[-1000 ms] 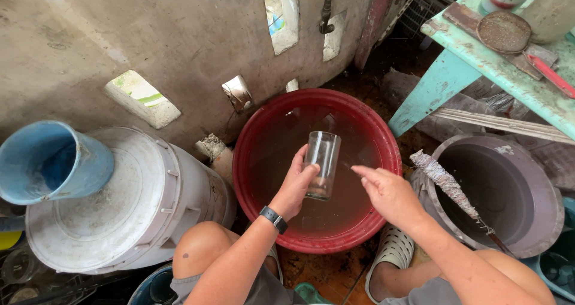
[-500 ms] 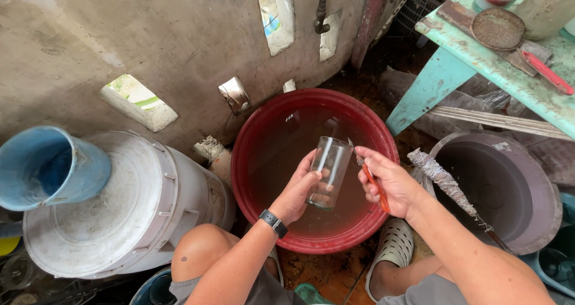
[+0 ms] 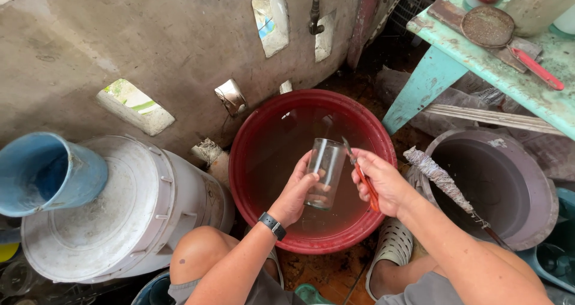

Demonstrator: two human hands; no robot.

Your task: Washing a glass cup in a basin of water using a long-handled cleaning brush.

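Glass: clear cylindrical drinking glass (image 3: 326,173), held tilted above the round red plastic basin (image 3: 263,131), mouth toward the far side; looks empty of suds, wetness cannot be told.
Left hand: left hand (image 3: 297,191) with fingers wrapped closed round the glass from the left; a dark watch sits on its wrist.
Right hand: right hand (image 3: 383,182) just right of the glass, fingers closed on a thin utensil with an orange-red handle (image 3: 362,179), its metal tip near the glass rim.
Basin: on the floor between the knees, holding brownish water.
Progress (judgement): glass lifted clear of the water, utensil in hand too; both not yet set down, so the washing seems midway.
Left of basin: white plastic drum with lid (image 3: 108,221); light blue plastic bucket (image 3: 45,173) lying tipped on it.
Right of basin: grey round tub (image 3: 527,179) with a wrapped stick across it.
Far right: turquoise painted worktop (image 3: 479,59) carrying a round metal strainer.
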